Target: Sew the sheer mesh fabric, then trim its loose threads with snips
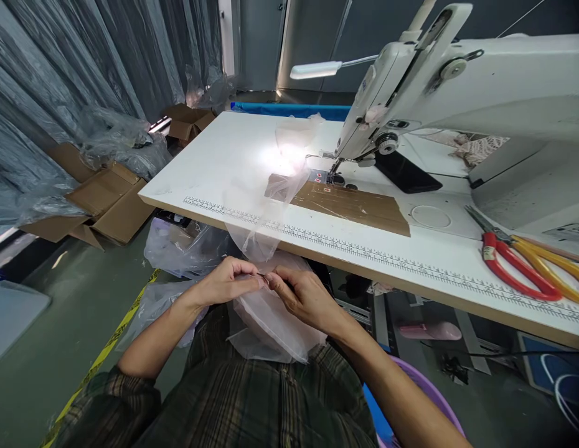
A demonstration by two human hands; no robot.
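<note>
A sheer pale pink fabric (pixel 282 320) lies bunched over my lap and runs up over the table edge toward the sewing machine (pixel 387 93). Just in front of that edge, my left hand (pixel 228 283) pinches the fabric between thumb and fingers. Close against it, my right hand (pixel 308 295) is also closed on the fabric, fingertips nearly touching the left ones. A small, thin dark thing shows between the fingertips; its kind is too small to make out. Under the lamp glare, part of the fabric on the table is washed out.
The white table (pixel 200 162) carries a printed ruler along its front edge. Brown tape (pixel 355 205) lies before the needle, a black phone (pixel 406 171) behind it. Red-and-yellow-handled scissors (pixel 523 261) rest at right. Open cardboard boxes (pixel 116 199) stand on the floor left; a purple basket (pixel 429 386) sits below right.
</note>
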